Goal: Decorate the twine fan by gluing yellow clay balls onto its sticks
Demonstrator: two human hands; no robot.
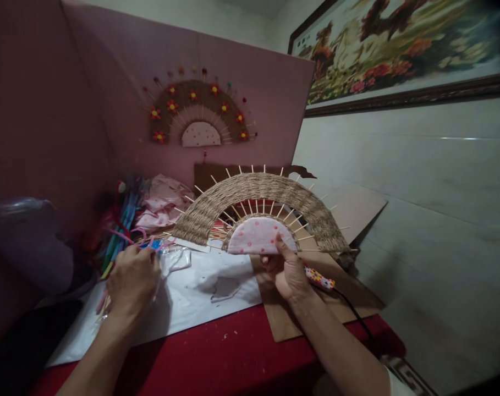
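Observation:
My right hand (290,270) is closed on a half-round woven fan (253,184), its thumb pressed on the pale fabric centre with orange-pink dots. Thin sticks radiate from that centre through a wide band of brown twine, and their tips poke out past the outer edge. The fan is held upright above the table. At the left, my left hand (135,275) has its fingers curled in, beside a clear plastic bag (177,259) and pink pipe cleaners (120,235). What those fingers hold, if anything, is hidden from me.
White paper (233,280) and brown cardboard (283,319) lie on the red tablecloth (200,352). A patterned glue gun (319,278) with a black cord rests on the cardboard. Behind, a similar fan with red flowers (193,94) is on the pink board (270,82). Crumpled pink fabric (165,198) sits back left.

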